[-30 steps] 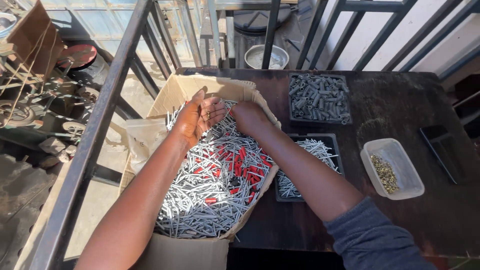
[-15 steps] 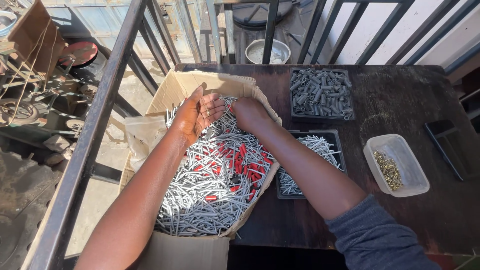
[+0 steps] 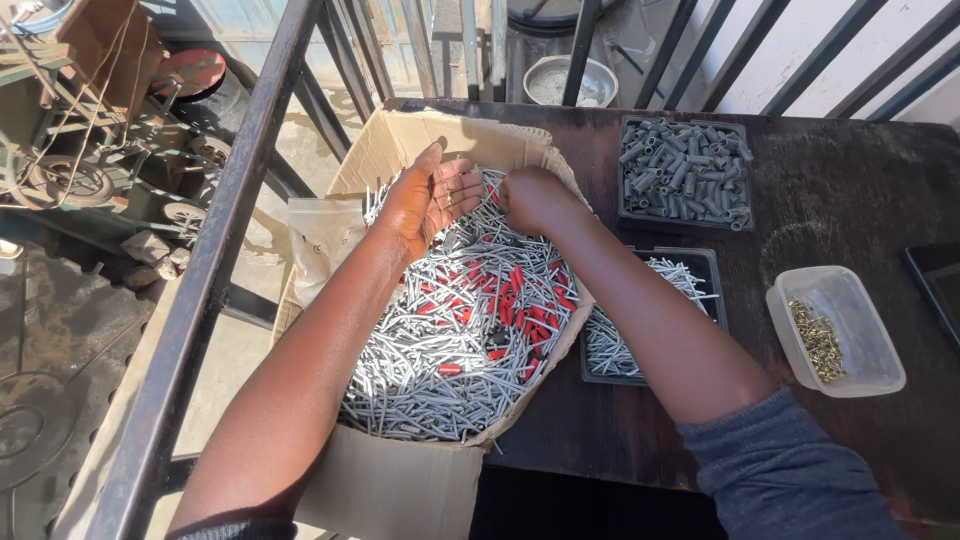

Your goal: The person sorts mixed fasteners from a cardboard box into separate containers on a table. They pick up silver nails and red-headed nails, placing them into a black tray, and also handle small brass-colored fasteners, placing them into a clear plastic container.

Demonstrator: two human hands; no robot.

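An open cardboard box (image 3: 395, 480) at the table's left edge is filled with silver screws (image 3: 440, 360) and some red plugs (image 3: 512, 300). My left hand (image 3: 428, 200) hovers over the far end of the box, palm up and fingers spread, with a small shiny glint in the palm. My right hand (image 3: 533, 200) is right beside it, fingers curled tight and pinched toward the left palm. What the right fingertips grip is hidden, but it looks like screws from the pile.
On the dark wooden table (image 3: 860, 200) stand a black tray of grey plugs (image 3: 683, 175), a black tray of silver screws (image 3: 655, 300) and a clear tub with small brass bits (image 3: 835, 335). A metal railing (image 3: 205, 280) runs along the left. A metal bowl (image 3: 560, 80) sits beyond.
Both hands stay over the far end of the box. The left palm has opened a little wider and the right hand's fingers have closed in toward it.
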